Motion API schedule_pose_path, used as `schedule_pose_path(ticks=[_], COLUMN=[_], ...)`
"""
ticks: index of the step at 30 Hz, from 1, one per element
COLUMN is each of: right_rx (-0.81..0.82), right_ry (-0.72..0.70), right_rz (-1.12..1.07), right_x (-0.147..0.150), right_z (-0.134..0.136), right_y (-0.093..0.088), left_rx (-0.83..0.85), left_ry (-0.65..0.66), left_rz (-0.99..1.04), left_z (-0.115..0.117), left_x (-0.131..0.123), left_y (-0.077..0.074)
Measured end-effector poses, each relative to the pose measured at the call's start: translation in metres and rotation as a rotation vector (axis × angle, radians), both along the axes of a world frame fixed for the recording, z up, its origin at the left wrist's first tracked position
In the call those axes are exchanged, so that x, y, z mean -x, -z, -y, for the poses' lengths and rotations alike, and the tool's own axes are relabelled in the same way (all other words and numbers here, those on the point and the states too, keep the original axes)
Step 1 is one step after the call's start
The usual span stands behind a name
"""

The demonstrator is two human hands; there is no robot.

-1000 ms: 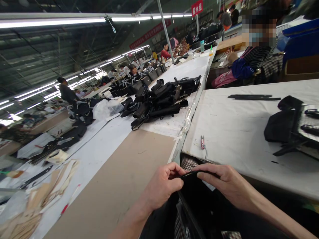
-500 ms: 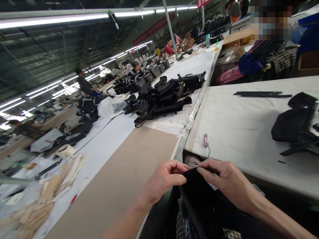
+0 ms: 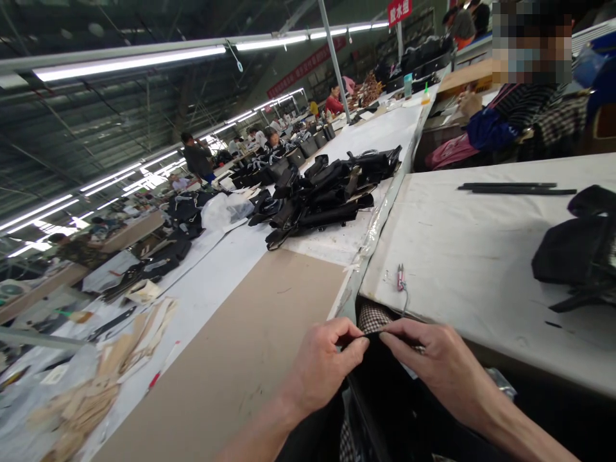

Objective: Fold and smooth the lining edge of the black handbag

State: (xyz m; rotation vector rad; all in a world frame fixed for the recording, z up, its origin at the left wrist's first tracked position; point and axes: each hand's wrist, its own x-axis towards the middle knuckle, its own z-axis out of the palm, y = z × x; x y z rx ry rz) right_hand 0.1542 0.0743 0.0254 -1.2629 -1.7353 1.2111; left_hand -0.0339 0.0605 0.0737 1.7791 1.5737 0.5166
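My left hand (image 3: pixel 323 366) and my right hand (image 3: pixel 433 366) meet low in the middle of the view. Both pinch the top edge of a black fabric piece (image 3: pixel 385 391) that hangs down between them, in the gap between two tables. The fingertips of the two hands sit a few centimetres apart on that edge. A small pink thread snipper (image 3: pixel 400 277) lies on the white table (image 3: pixel 462 256) just beyond my right hand.
A heap of black bags (image 3: pixel 327 192) lies on the long table (image 3: pixel 250 333) ahead. Another black bag (image 3: pixel 577 253) and dark strips (image 3: pixel 517 188) rest on the white table. Cardboard pieces (image 3: pixel 86 391) lie at left. A seated person (image 3: pixel 520 102) and distant workers are behind.
The view has shifted slightly right and the scene slid left. My hands have stayed pinched on the black fabric edge, with the fingers moving a little closer together.
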Motion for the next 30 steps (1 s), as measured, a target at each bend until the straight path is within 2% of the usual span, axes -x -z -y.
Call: schedule_pose_path(ticks=[4, 8, 11, 14, 16, 19, 23, 30], right_rx=[-0.005, -0.066, -0.008, 0.059, 0.07, 0.072, 0.05, 0.021], right_ry=[-0.036, -0.136, -0.161, -0.146, -0.139, -0.12, -0.106, -0.096], right_rz=[-0.061, -0.096, -0.075, -0.083, -0.089, -0.092, -0.089, -0.091], right_x=[-0.003, -0.002, 0.002, 0.005, 0.006, 0.006, 0.006, 0.012], right_z=[-0.003, -0.013, -0.018, -0.02, -0.02, -0.018, -0.014, -0.015], right_y=[0.004, 0.004, 0.003, 0.002, 0.003, 0.006, 0.007, 0.006], left_rx=[-0.116, -0.155, -0.007, 0.219, 0.298, 0.319, 0.263, 0.198], left_ry=[0.011, -0.005, -0.043, -0.155, -0.232, -0.302, -0.335, -0.355], left_rz=[-0.091, -0.149, -0.005, 0.265, 0.39, 0.464, 0.445, 0.417], left_z=[0.001, 0.002, 0.002, 0.003, 0.007, 0.015, 0.022, 0.018], left_x=[-0.005, -0.006, -0.003, 0.002, 0.005, 0.006, 0.003, 0.004], left_y=[0.002, -0.001, -0.003, -0.001, 0.001, 0.004, 0.006, 0.013])
